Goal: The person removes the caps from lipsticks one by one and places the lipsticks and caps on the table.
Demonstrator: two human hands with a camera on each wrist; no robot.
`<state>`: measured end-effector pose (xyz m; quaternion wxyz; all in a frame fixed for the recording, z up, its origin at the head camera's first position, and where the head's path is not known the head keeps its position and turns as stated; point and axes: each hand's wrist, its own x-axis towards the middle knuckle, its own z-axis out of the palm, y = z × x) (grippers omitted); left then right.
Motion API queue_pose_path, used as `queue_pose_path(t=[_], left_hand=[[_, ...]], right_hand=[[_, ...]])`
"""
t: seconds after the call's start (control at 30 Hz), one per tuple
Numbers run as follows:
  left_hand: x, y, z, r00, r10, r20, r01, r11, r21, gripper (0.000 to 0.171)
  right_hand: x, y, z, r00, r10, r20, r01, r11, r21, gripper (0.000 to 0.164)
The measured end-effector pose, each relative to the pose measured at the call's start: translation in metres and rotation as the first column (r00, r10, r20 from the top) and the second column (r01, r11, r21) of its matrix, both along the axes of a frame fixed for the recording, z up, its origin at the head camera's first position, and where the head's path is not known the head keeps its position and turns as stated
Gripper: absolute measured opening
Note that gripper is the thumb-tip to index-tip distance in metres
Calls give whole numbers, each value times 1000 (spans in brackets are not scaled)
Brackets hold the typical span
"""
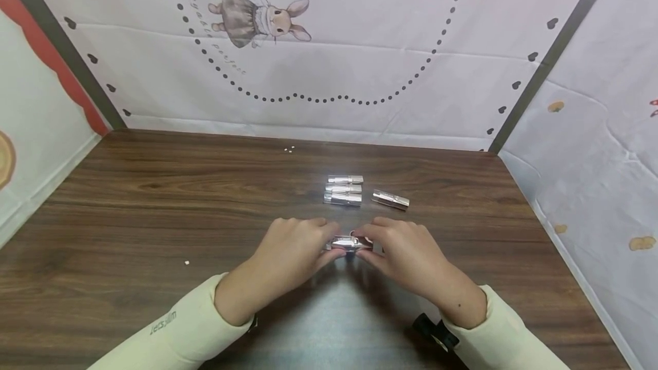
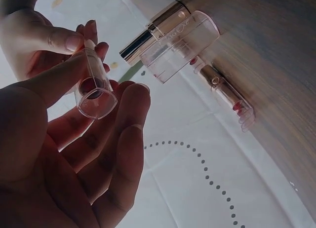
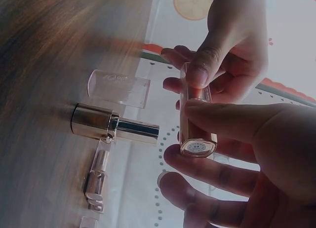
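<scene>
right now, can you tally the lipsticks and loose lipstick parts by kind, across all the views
Held lipstick: 1
Lipsticks lying side by side: 3
Lipstick lying apart: 1
Uncapped gold tube, standing: 1
Loose clear cap, standing: 1
Total: 7

In the head view, cannot identify white specks (image 1: 290, 151), too small, at eleven o'clock from the held lipstick (image 1: 345, 242); cannot fully see its ends behind fingers (image 1: 371, 232).
</scene>
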<state>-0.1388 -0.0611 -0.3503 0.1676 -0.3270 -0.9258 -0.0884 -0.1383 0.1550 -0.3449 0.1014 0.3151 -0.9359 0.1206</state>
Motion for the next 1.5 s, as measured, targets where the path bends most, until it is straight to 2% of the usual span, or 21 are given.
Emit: queue_pose_path(t=[0.6, 0.87, 1.07, 1.5], left_hand=[[0, 2, -2, 1000, 6, 8, -6, 1000, -13, 29], [0, 1, -2, 999, -22, -35, 22, 1000, 8, 29], [1, 1, -2, 998, -18, -54, 18, 1000, 7, 31], [0, 2, -2, 1000, -22, -17, 22, 1000, 5, 26]], right_hand=[[0, 2, 0, 1000, 9, 17, -9, 1000, -6, 26], [0, 2, -1, 999, 23, 25, -22, 999, -23, 26], [-1, 1, 0, 1000, 28, 4, -28, 999, -27, 25], [0, 2, 3, 999, 29, 38, -28, 999, -27, 26]])
